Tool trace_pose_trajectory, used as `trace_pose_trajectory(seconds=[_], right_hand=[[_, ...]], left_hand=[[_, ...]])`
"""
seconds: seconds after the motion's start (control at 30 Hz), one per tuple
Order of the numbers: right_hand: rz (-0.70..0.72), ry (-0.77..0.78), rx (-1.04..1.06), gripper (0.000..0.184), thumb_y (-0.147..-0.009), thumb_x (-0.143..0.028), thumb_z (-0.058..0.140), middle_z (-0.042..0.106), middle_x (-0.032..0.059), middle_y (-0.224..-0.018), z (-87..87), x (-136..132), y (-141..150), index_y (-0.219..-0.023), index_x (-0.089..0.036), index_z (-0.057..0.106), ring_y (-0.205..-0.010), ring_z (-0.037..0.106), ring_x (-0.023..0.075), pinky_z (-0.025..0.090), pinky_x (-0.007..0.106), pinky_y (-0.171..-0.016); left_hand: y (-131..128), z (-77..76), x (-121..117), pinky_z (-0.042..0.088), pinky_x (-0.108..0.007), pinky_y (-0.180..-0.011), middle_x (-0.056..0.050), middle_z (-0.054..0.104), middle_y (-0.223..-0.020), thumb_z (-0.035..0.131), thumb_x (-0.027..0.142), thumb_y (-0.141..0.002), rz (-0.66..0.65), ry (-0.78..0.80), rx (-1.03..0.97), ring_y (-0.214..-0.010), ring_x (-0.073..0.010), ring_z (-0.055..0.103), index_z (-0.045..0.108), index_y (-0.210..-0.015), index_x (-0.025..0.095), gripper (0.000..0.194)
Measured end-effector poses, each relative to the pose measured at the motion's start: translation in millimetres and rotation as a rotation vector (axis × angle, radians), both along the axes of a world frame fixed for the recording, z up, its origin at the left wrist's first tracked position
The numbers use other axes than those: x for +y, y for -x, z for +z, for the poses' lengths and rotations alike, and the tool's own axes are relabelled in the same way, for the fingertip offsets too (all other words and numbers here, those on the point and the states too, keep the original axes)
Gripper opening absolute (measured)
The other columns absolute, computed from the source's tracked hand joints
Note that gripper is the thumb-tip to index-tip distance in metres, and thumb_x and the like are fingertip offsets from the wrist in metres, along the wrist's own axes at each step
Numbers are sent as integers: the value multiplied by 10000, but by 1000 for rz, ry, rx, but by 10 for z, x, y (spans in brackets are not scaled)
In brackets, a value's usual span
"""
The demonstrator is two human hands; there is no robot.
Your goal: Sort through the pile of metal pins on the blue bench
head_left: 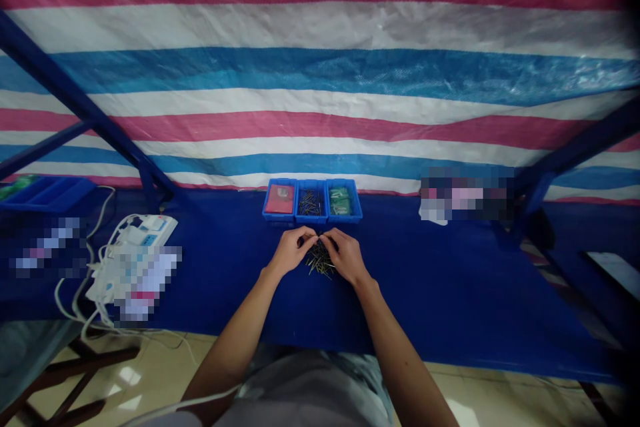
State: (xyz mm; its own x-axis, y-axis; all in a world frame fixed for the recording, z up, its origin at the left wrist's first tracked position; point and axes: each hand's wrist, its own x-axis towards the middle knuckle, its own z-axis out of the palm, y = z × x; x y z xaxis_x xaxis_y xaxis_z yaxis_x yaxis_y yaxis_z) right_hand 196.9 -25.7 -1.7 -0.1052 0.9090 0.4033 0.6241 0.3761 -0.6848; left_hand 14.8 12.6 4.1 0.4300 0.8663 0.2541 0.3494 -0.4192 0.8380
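Note:
A loose pile of thin screws, dark and brassy, lies on the blue tabletop in front of me. At its left far side my left hand is closed, thumb and index finger pinched together. My right hand mirrors it from the right, also in a pinch. The fingertips of both hands nearly meet above the far edge of the pile. Whatever sits between them is too small to make out. Just beyond stand three joined blue bins: a left bin with a red packet, a middle bin with dark screws, and a right bin with green-and-clear packets.
On the left lie a white power strip and tangled white cables. Farther left is a blue divided tray. A striped tarp hangs behind the table. Blue frame bars slope down at both sides. A phone-like slab lies far right.

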Motion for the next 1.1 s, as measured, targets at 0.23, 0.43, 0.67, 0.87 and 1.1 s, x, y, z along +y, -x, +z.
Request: trace_pose_trajectory(seconds=[0.23,0.43,0.67,0.87,1.1], right_hand=[[-9,13,49,167,-954,-342,535,652,21,-817,-5,-19,-5,-992,-223,645,-627,563,148,449,275,-645],[-9,-9,37,227,-978,-346,470,638,31,-783,11,-9,11,-915,-230,654,-650,565,166,445,288,-653],[6,0,55,202,-995,-303,462,678,40,-883,-5,5,5,-950,-230,645,-766,625,178,461,287,-719],[1,-3,35,217,-1004,-308,446,684,44,-892,-37,14,4,-957,-227,643,-783,636,182,464,288,-732],[-8,2,37,207,-1004,-318,455,686,45,-896,-48,23,-2,-956,-234,638,-802,643,191,460,295,-736]], left_hand=[[9,-16,8,443,-234,-666,-25,711,-813,569,345,-945,-18,15,-5,-703,-139,624,680,-925,164,212],[7,-5,8,415,-229,-623,-21,713,-791,568,366,-945,-5,10,22,-666,-132,606,685,-915,166,234],[2,-21,13,409,-230,-621,-17,721,-796,571,339,-946,-3,4,11,-672,-129,617,683,-915,168,206],[7,-20,10,414,-229,-617,-19,713,-784,580,347,-939,3,13,10,-667,-129,609,688,-922,164,213],[1,-8,8,428,-233,-632,-18,724,-788,588,343,-935,-9,27,-1,-683,-136,633,693,-918,170,203]])
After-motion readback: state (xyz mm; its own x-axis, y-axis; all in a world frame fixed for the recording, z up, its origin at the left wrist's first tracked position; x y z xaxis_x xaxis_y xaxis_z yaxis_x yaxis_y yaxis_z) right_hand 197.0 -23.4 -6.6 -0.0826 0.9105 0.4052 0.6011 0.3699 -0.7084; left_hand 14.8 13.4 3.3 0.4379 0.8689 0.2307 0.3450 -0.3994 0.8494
